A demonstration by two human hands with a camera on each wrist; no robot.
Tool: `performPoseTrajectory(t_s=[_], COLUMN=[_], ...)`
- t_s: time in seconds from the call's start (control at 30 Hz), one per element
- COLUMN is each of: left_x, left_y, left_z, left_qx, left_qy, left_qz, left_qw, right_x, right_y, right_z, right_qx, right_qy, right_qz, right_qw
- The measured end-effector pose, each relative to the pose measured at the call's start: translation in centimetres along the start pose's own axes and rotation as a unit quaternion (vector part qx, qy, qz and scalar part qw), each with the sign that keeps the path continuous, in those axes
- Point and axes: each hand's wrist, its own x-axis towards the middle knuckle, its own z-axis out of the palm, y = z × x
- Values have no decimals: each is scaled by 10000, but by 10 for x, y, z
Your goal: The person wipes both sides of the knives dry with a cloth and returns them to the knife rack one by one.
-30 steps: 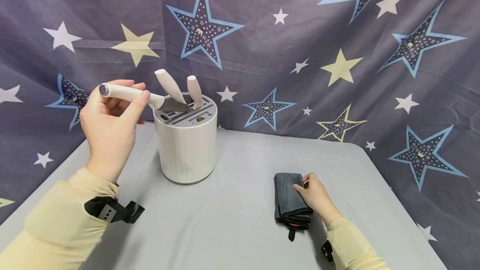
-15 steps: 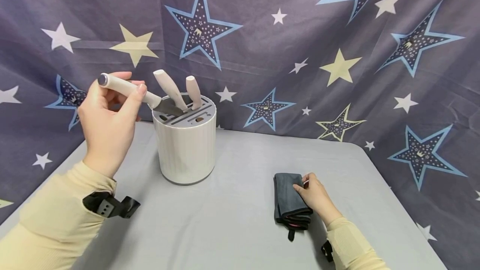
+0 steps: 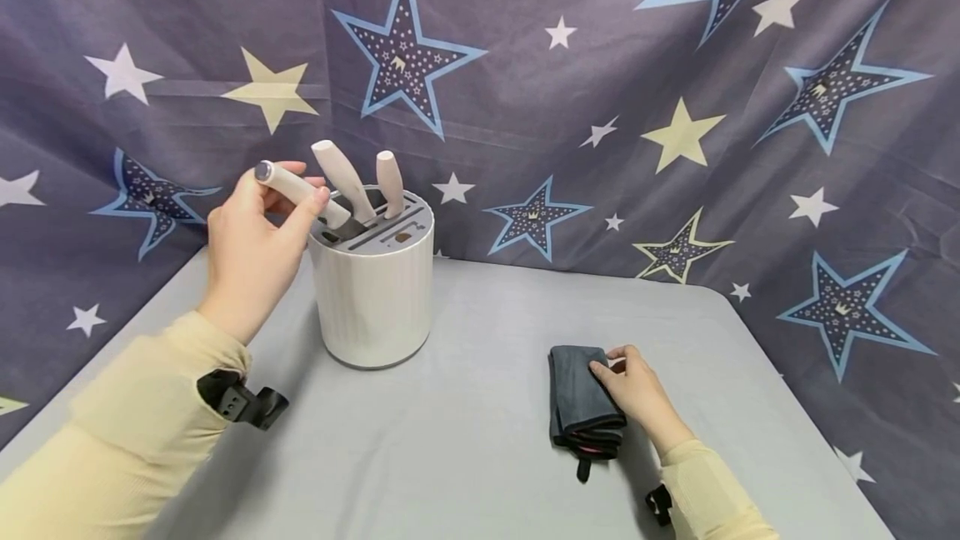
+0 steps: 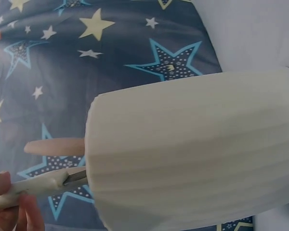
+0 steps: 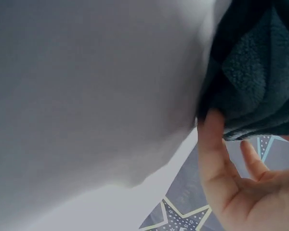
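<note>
My left hand (image 3: 258, 244) pinches the pale handle of a knife (image 3: 300, 194) between thumb and fingers. The handle slants over the left side of a round white knife block (image 3: 371, 298), its short visible stretch of blade meeting the slotted grey top; the rest of the blade is hidden. In the left wrist view the same knife (image 4: 43, 184) points at the block's rim. Two other pale-handled knives (image 3: 343, 180) stand in the block. At the right, my right hand (image 3: 637, 394) holds the side edge of a folded dark grey cloth (image 3: 581, 390), thumb on top.
A grey-covered table (image 3: 465, 440) carries the block at back left and the cloth at front right. A star-patterned curtain (image 3: 487, 107) rises behind and beside it. A dark loop (image 3: 583, 469) hangs from the cloth's near end.
My left hand has moved right and toward the block, and more of the knife's blade is now inside the top. The right hand has shifted slightly right at the cloth, which lies still.
</note>
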Motion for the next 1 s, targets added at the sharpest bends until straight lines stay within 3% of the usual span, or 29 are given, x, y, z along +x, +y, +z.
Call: performPoseTrajectory(t_s=[0.23, 0.37, 0.5, 0.87, 1.0], left_x=[-1, -1, -2, -8, -9], left_y=[-7, -11, -14, -21, -24], left_z=[11, 15, 16, 14, 13], left_qx=[328, 398, 420, 579, 741], left_qy=[-282, -432, -473, -767, -875], left_qz=[97, 295, 283, -257, -427], left_qw=[9990, 9978, 9976, 9950, 9925], right_x=[-4, -6, -7, -10, -10], right_y=[-4, -8, -11, -18, -22], right_z=[-6, -10, -11, -16, -23], right_qx=[313, 472, 515, 792, 835], right_qy=[355, 418, 467, 382, 521], right_qz=[-87, -38, -10, -233, -372], right_qw=[9988, 9980, 9976, 9959, 9944])
